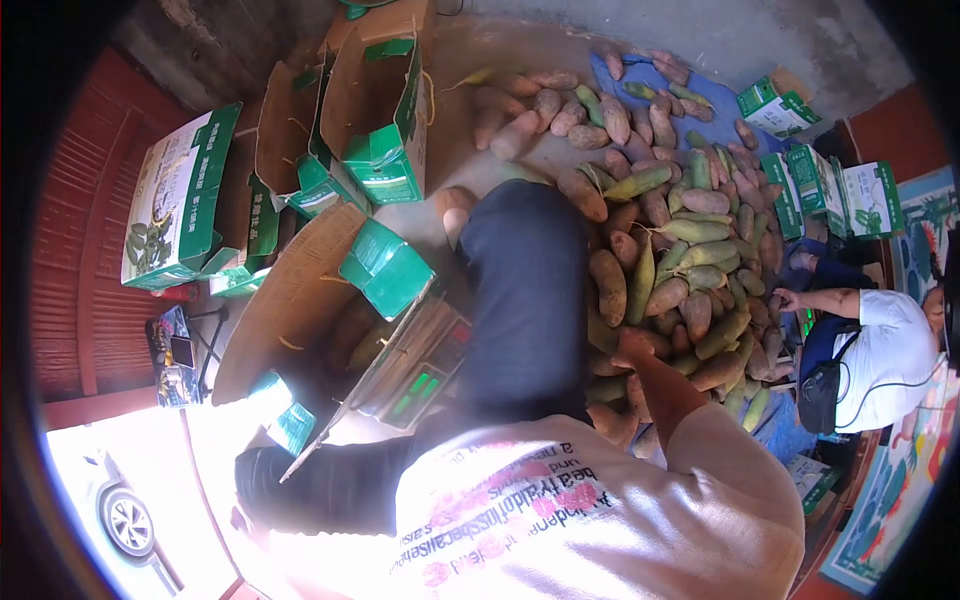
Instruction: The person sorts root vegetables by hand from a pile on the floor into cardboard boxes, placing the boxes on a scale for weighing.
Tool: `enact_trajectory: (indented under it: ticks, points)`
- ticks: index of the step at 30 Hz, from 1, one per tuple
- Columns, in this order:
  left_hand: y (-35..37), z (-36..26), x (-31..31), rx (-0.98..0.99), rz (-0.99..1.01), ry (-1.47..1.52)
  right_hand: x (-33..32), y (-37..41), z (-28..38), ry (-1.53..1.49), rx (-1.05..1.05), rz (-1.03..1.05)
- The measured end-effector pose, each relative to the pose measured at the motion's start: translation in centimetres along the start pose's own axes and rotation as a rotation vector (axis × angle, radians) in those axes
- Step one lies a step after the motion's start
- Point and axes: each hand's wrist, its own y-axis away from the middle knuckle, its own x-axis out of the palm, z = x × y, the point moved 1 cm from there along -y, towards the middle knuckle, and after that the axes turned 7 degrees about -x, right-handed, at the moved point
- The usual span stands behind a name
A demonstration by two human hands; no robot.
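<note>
Long root vegetables, which look like radishes (695,231), green and brownish pink, lie in a big heap on the floor to my right. At the near left edge of that heap my right hand (637,347) reaches down, fingers curled against a greenish radish (601,335). My left hand (240,518) is low at the left beside my dark trouser leg, and glare and the leg hide most of its fingers. An open cardboard box (290,300) with green flaps stands tilted left of my knee, some radishes dim inside. By it, a scale (420,388) shows green lit digits.
More open boxes (385,165) stand at the upper left, beside a printed carton (180,195). Blue sheeting (720,125) lies under part of the heap. A co-worker (880,350) in a white shirt sits at the right, near green cartons (820,190). A car (125,520) shows outside.
</note>
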Motion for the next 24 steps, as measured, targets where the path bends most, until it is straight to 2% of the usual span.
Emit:
enact_trajectory:
  ticks: [2, 3, 5, 6, 8, 10, 13, 14, 16, 18, 21, 23, 24]
  points:
    - [0.4, -1.0, -1.0, -0.161, 0.125, 0.055, -0.8, 1.1, 0.4, 0.001, -0.011, -0.003]
    - [1.2, -3.3, -0.7, -0.29, 0.091, 0.142, -0.5, 1.0, 0.2, -0.002, -0.041, -0.043]
    - [2.6, -3.5, 0.0, -0.252, -0.024, 0.213, 0.1, 0.6, -0.5, -0.005, -0.109, -0.124]
    - [3.4, -1.9, 0.8, -0.083, -0.102, 0.195, -0.8, 1.2, -0.1, -0.019, -0.093, -0.077]
    - [4.9, -3.1, 1.0, -0.081, -0.146, 0.187, -3.4, 3.1, 0.8, -0.05, -0.056, 0.014]
    - [7.8, -9.6, 0.2, -0.411, -0.076, 0.207, -4.6, 3.0, 0.5, 0.0, -0.048, 0.068]
    - [10.9, -10.3, 0.3, -0.382, 0.028, 0.165, -6.3, 3.7, 0.1, -0.04, -0.049, 0.052]
    - [11.6, -10.8, 0.5, -0.445, -0.026, 0.2, -6.7, 3.9, 0.2, -0.068, -0.057, 0.032]
    - [10.0, -5.3, 1.5, -0.326, -0.058, 0.313, -7.2, 4.3, 0.4, -0.083, -0.042, -0.054]
    - [9.4, -1.3, 2.5, -0.312, -0.166, 0.438, -8.0, 4.1, 1.2, -0.143, -0.044, -0.136]
    - [8.6, -4.9, 1.8, -0.392, -0.313, 0.505, -9.1, 2.8, 1.8, -0.315, -0.072, -0.255]
    - [8.5, -6.4, 0.7, -0.374, -0.266, 0.376, -10.3, 0.5, 2.2, -0.448, -0.119, -0.345]
    - [8.0, -4.5, 1.4, -0.143, -0.398, 0.13, -11.6, 0.3, 2.9, -0.49, -0.187, -0.428]
